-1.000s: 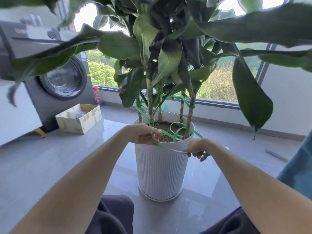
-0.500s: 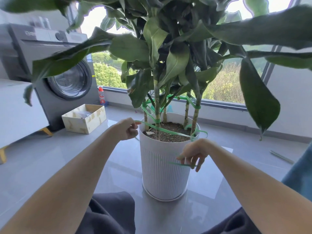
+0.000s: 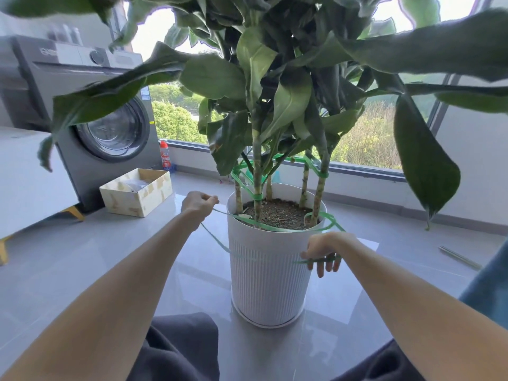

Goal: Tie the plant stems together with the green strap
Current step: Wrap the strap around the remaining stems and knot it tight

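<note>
Now we see the hands farther apart than a second ago: the left hand (image 3: 198, 203) has moved out past the left side of the pot (image 3: 270, 284), and the right hand (image 3: 324, 250) has dropped from the rim down the pot's front right. The strap (image 3: 264, 225), bunched in loose loops over the soil then, now runs in a long flat line across the pot's mouth, so we judge slack is being pulled out before the next wrap or knot.

Left hand is closed in a pinch on the strap's end at rim level, arm stretched forward. Right hand is half curled, fingers (image 3: 320, 268) pointing down, the strap running under them across the pot's front. The strap passes in front of one stem (image 3: 257, 193), loops round the right stem (image 3: 319, 193), and also hangs slack below the left hand. Higher up, earlier wraps already link the stems.
</note>
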Demonstrator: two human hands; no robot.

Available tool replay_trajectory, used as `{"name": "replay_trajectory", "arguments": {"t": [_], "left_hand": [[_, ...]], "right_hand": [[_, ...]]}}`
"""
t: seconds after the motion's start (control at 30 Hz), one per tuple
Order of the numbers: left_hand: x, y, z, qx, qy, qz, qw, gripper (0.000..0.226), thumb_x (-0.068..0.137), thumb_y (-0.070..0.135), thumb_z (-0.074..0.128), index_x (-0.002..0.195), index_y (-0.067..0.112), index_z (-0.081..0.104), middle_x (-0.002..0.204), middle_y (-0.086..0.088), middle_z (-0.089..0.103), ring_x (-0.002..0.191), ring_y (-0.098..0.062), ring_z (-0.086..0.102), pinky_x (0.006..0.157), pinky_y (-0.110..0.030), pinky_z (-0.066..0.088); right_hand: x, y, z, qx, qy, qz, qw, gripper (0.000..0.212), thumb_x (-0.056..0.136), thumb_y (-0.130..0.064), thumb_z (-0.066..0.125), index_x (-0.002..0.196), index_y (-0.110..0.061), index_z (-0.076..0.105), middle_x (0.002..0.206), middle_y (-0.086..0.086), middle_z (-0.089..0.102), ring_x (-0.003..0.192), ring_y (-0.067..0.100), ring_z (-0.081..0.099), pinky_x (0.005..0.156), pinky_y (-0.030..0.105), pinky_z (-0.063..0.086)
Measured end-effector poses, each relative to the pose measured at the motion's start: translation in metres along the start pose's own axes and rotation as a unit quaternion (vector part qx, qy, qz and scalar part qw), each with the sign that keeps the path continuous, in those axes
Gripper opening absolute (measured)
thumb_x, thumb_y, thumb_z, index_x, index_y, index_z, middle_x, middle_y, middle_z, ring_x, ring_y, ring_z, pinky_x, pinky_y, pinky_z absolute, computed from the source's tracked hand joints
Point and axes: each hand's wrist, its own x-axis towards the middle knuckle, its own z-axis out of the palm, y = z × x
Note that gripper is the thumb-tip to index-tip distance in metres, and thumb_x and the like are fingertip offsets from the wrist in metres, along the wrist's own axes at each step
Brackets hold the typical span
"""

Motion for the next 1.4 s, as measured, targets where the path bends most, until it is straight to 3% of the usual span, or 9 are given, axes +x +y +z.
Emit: {"name": "replay_trajectory", "arguments": {"t": [0.23,0.43,0.63,0.83,1.0,1.07,1.13,1.23,1.4], "left_hand": [[0.004,-0.004,0.001,0.043,0.028,0.039,0.998,0.030,0.098,0.024,0.047,0.103,0.004,0.069,0.108,-0.014,0.063,0.085,-0.024,0.050,0.085,-0.036,0.049],[0.005,-0.004,0.009,0.053,-0.007,0.035,0.998,0.029,0.096,0.025,0.050,0.103,0.004,0.068,0.092,-0.011,0.060,0.077,-0.025,0.051,0.085,-0.040,0.051],[0.003,-0.005,0.010,0.080,-0.038,0.032,0.996,0.029,0.097,0.024,0.049,0.102,0.004,0.069,0.091,-0.011,0.060,0.078,-0.023,0.050,0.082,-0.038,0.052],[0.001,-0.006,0.007,0.103,-0.077,0.015,0.992,0.023,0.097,0.020,0.050,0.107,0.008,0.067,0.095,-0.010,0.061,0.082,-0.022,0.054,0.065,-0.026,0.046],[-0.005,-0.004,0.005,0.136,-0.160,0.005,0.978,0.030,0.094,0.006,0.043,0.108,0.016,0.067,0.101,-0.006,0.054,0.090,-0.022,0.053,0.059,-0.021,0.039],[-0.005,-0.003,0.005,0.135,-0.151,0.011,0.979,0.028,0.094,0.007,0.045,0.108,0.015,0.067,0.102,-0.007,0.055,0.092,-0.022,0.053,0.071,-0.025,0.044],[-0.004,-0.002,0.006,0.124,-0.138,0.020,0.982,0.024,0.093,0.009,0.048,0.105,0.015,0.068,0.100,-0.008,0.058,0.091,-0.022,0.055,0.076,-0.029,0.045],[-0.004,0.001,0.008,0.100,-0.127,0.042,0.986,0.022,0.093,0.013,0.052,0.107,0.013,0.069,0.098,-0.007,0.061,0.089,-0.021,0.056,0.075,-0.029,0.047],[-0.015,0.009,0.014,0.098,-0.206,0.086,0.970,0.025,0.091,0.026,0.059,0.109,0.011,0.067,0.097,-0.004,0.063,0.082,-0.015,0.058,0.067,-0.021,0.048]], "right_hand": [[0.001,-0.001,-0.011,0.045,0.203,-0.084,0.975,0.029,0.095,-0.027,0.050,0.076,-0.013,0.067,0.060,-0.007,0.061,0.049,0.006,0.045,0.048,0.018,0.038],[-0.003,-0.007,-0.019,0.379,0.121,-0.083,0.914,0.041,0.085,-0.054,0.059,0.096,-0.014,0.061,0.087,-0.004,0.069,0.073,0.013,0.057,0.073,0.028,0.048],[0.000,-0.003,-0.022,0.612,0.120,-0.061,0.779,0.034,0.092,-0.044,0.054,0.103,-0.013,0.063,0.079,-0.002,0.058,0.064,0.010,0.044,0.057,0.023,0.045],[-0.003,-0.014,-0.029,0.610,0.206,-0.141,0.752,0.029,0.099,-0.021,0.044,0.081,-0.013,0.065,0.087,0.001,0.061,0.067,0.011,0.048,0.065,0.023,0.045],[-0.017,-0.028,-0.035,0.636,0.088,-0.229,0.732,0.028,0.103,-0.012,0.032,0.082,-0.007,0.049,0.056,0.001,0.046,0.046,0.013,0.049,0.072,0.033,0.055],[-0.021,-0.030,-0.036,0.621,0.070,-0.191,0.757,0.027,0.103,-0.011,0.032,0.080,-0.007,0.046,0.046,-0.004,0.033,0.033,0.008,0.032,0.046,0.026,0.053],[-0.021,-0.028,-0.033,0.544,0.082,-0.132,0.825,0.028,0.101,-0.011,0.037,0.076,-0.007,0.049,0.045,-0.005,0.029,0.030,0.007,0.024,0.030,0.017,0.030],[-0.019,-0.021,-0.027,0.393,0.088,-0.068,0.913,0.035,0.098,-0.016,0.047,0.064,-0.013,0.040,0.050,-0.003,0.026,0.029,0.006,0.021,0.031,0.015,0.020],[-0.024,-0.015,-0.026,0.369,-0.031,-0.097,0.924,0.020,0.099,-0.020,0.048,0.080,-0.014,0.055,0.046,-0.007,0.032,0.034,0.004,0.023,0.035,0.013,0.022]]}}
